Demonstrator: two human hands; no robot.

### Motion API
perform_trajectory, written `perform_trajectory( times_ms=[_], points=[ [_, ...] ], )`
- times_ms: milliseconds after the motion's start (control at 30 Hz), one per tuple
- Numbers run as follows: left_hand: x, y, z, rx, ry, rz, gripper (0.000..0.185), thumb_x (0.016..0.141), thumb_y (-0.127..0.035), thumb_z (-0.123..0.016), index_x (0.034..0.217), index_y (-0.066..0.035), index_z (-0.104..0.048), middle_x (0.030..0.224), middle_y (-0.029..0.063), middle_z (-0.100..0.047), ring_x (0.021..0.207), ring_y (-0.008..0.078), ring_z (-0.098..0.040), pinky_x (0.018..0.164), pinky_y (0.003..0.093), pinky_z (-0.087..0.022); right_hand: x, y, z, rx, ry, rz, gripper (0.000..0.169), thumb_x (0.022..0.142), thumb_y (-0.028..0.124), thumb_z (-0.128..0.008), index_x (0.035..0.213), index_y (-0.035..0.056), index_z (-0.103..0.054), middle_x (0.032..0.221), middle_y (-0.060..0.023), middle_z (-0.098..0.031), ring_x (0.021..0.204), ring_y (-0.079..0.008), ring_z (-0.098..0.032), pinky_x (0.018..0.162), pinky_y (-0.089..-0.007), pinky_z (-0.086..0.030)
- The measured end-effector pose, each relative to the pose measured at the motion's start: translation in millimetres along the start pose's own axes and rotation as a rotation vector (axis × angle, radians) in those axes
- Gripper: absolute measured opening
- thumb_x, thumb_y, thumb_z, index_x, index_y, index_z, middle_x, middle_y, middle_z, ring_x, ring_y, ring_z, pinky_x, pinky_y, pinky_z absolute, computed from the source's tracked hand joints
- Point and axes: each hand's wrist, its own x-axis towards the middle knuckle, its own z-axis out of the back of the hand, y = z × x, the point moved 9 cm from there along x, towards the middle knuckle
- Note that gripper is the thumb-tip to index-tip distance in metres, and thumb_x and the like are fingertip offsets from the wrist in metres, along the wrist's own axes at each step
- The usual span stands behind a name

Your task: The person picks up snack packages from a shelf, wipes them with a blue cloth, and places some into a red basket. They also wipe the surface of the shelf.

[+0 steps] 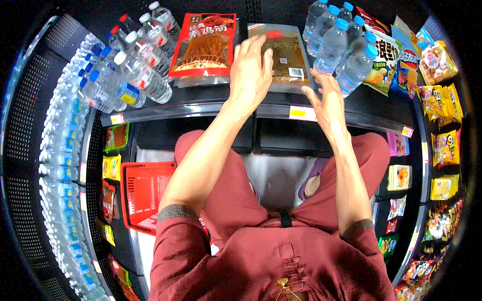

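My left hand [250, 67] is over the left edge of a flat brown food packet in clear plastic [284, 56], fingers spread; whether it touches cannot be told. Close to that packet's lower right corner, in front of the blue-capped water bottles [331, 47], my right hand [327, 94] has its fingers apart and holds nothing. A red snack packet with a picture of food [205, 45] lies left of my left hand, on top of other packaging. All of these rest on a black shelf [211, 98] before my knees.
White-capped bottles [145, 75] and smaller blue-capped ones [98, 88] stand at the shelf's left. Snack bags [380, 62] are at its right. A red plastic basket [141, 195] sits on the floor beside my left leg. Shelves of bottles [67, 165] and snack packets [446, 148] flank me.
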Motion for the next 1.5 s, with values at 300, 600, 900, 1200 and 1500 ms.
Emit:
perform_trajectory(
  times_ms=[300, 600, 900, 1200, 1500],
  points=[
    [-127.2, 96.4, 221.3, -0.111, -0.615, 0.443, 0.045, 0.110, -0.033, -0.040, 0.094, 0.000, -0.066, 0.093, 0.0092, -0.069, 0.080, 0.0157, -0.060, 0.079, 0.0316, -0.050, -62.4, 86.1, -26.4, 0.474, 0.186, -0.032, 0.018, 0.097, 0.005, -0.061, 0.112, 0.0031, -0.071, 0.084, -0.0075, -0.064, 0.071, -0.0136, -0.062, 0.065, -0.0272, -0.051],
    [-625.4, 332.2, 255.3, 0.441, -0.664, 1.450, 0.047, 0.092, -0.043, -0.062, 0.112, -0.001, -0.066, 0.105, 0.0207, -0.070, 0.097, 0.0257, -0.066, 0.086, 0.0419, -0.050, -98.9, 243.2, -58.4, 0.792, 0.350, 0.373, 0.016, 0.089, -0.001, -0.069, 0.105, 0.0013, -0.072, 0.079, -0.0102, -0.067, 0.066, -0.0215, -0.063, 0.061, -0.0315, -0.050],
    [-697.0, 276.8, 202.1, 0.657, -0.145, 1.882, 0.049, 0.084, -0.041, -0.068, 0.109, 0.000, -0.071, 0.110, 0.0201, -0.073, 0.101, 0.0311, -0.072, 0.089, 0.0447, -0.056, -127.2, 256.3, -106.3, 0.625, 0.297, 0.568, 0.018, 0.084, 0.002, -0.074, 0.101, 0.0045, -0.072, 0.064, -0.0076, -0.058, 0.053, -0.0214, -0.056, 0.050, -0.0337, -0.044],
    [-719.5, 285.5, 220.8, 0.830, -0.118, 2.019, 0.054, 0.080, -0.041, -0.077, 0.111, 0.003, -0.070, 0.108, 0.0176, -0.074, 0.096, 0.0309, -0.071, 0.083, 0.0425, -0.058, -130.7, 265.3, -110.5, 0.555, 0.301, 0.620, 0.021, 0.081, 0.001, -0.074, 0.101, 0.0033, -0.071, 0.063, -0.0066, -0.057, 0.051, -0.0208, -0.054, 0.049, -0.0337, -0.042],
    [-732.3, 317.6, 201.7, 0.019, -1.150, 1.646, 0.057, 0.082, -0.035, -0.083, 0.120, 0.003, -0.067, 0.110, 0.0133, -0.073, 0.094, 0.0266, -0.068, 0.081, 0.0393, -0.056, -132.0, 264.4, -112.1, 0.591, 0.284, 0.643, 0.022, 0.080, 0.001, -0.074, 0.102, 0.0036, -0.071, 0.065, -0.0063, -0.059, 0.052, -0.0203, -0.055, 0.049, -0.0334, -0.044]
  ],
)
